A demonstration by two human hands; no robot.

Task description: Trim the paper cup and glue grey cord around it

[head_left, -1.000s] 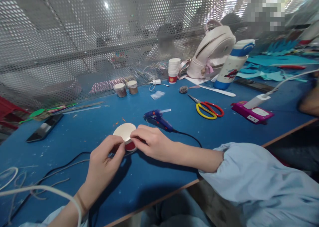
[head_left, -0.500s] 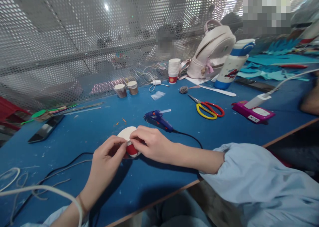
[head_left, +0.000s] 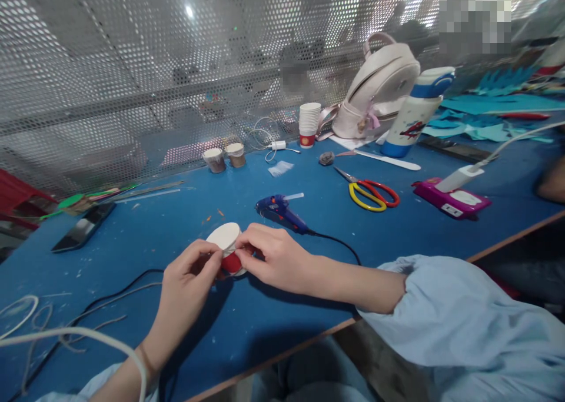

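Observation:
A small red and white paper cup (head_left: 232, 263) with a flat white top (head_left: 224, 236) is between my two hands, low over the blue table. My left hand (head_left: 188, 275) pinches its left side just below the top, thumb and forefinger together. On the other side, my right hand (head_left: 276, 255) grips the rim with thumb and fingers closed. Part of the cup's wall is hidden behind the fingers. Just beyond my right hand lies a blue hot glue gun (head_left: 282, 212) with a clear glue stick in its back.
Scissors (head_left: 373, 195), a purple power strip (head_left: 452, 201) and a bottle (head_left: 412, 115) stand or lie to the right. At the back are stacked paper cups (head_left: 309, 122), two small covered cups and a backpack (head_left: 382, 87). A phone (head_left: 83, 228) and cables (head_left: 101, 299) lie left.
My right hand has shifted slightly right along the rim, and my fingertips are a little farther apart. More of the cup's white top and rim shows between them.

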